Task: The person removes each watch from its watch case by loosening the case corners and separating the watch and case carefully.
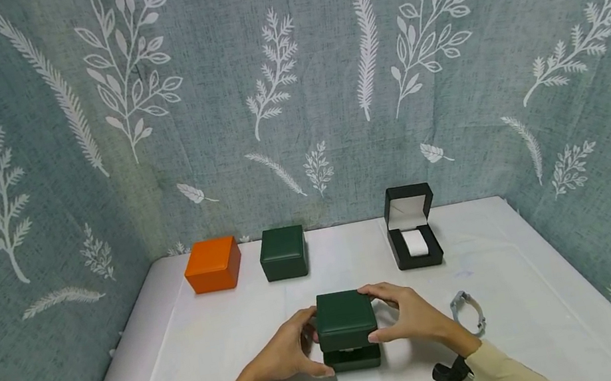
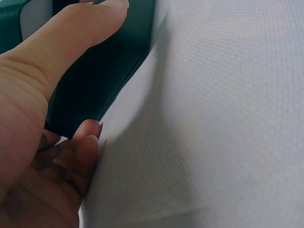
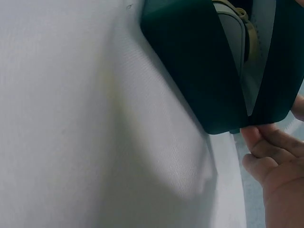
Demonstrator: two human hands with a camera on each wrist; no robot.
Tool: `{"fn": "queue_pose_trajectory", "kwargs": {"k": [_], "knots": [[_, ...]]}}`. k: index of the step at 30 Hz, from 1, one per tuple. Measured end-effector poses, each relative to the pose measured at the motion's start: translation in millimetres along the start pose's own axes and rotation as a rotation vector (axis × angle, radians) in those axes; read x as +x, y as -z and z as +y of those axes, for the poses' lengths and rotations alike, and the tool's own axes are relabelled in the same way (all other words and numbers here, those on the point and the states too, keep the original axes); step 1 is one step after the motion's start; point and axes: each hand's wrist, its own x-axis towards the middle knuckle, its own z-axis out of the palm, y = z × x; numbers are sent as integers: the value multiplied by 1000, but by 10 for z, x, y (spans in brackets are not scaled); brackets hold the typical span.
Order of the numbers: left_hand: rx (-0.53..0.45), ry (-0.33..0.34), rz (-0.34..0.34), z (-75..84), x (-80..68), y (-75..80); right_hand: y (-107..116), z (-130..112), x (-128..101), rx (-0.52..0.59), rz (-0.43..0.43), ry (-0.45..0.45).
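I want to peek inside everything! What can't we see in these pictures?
- Head view: green box contents, hidden by its nearly shut lid.
- Head view: orange box and far green box contents, lids closed.
- Right wrist view: the item inside is only partly visible through the lid gap.

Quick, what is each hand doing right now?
Left hand: holds the base of the green box, thumb against its side.
Right hand: grips the box lid, which is partly open.
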Motion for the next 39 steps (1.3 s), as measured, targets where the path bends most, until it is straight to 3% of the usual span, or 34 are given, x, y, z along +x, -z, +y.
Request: {"fn": "queue_pose_trajectory", "kwargs": {"k": [13, 22, 29, 35, 39], "knots": [[10, -11, 5, 12, 3, 33, 18, -39, 66, 64, 26, -52], [23, -20, 18, 0, -7, 43, 19, -60, 133, 147, 36, -152], [-25, -46, 3, 6, -1, 9, 20, -77, 163, 193, 71, -247], [-11, -19, -8, 7, -8, -5, 49, -118, 237, 176, 93, -317], [10, -10, -10, 4, -13, -9, 46, -112, 299, 240, 125, -354]]}}
